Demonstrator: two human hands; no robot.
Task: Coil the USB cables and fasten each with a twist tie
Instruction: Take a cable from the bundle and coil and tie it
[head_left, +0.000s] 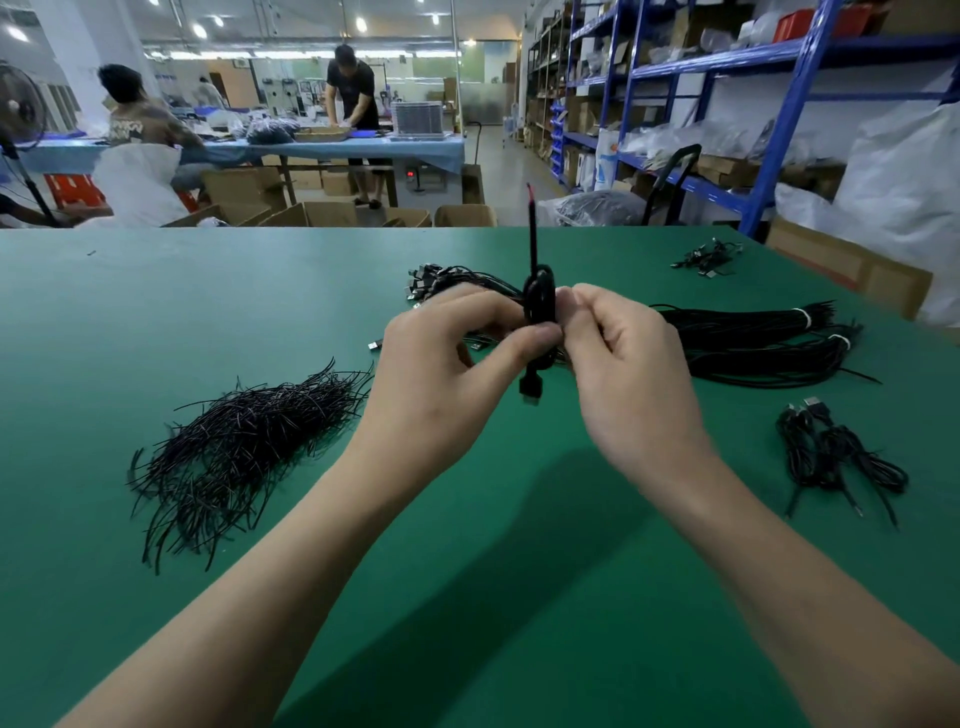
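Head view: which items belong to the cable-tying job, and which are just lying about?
Job: coiled cable pinched by left hand and right hand; twist-tie pile; cable bundles; finished coils.
Lying about: cardboard boxes; blue shelving; fan.

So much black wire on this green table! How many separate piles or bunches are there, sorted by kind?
Heap of twist ties: 1
Stack of long straight cables: 1
Small cable clusters, one near, one far: 2
Coiled cable pinched between left hand and right hand: 1
Total: 5 groups; single strands are too many to count.
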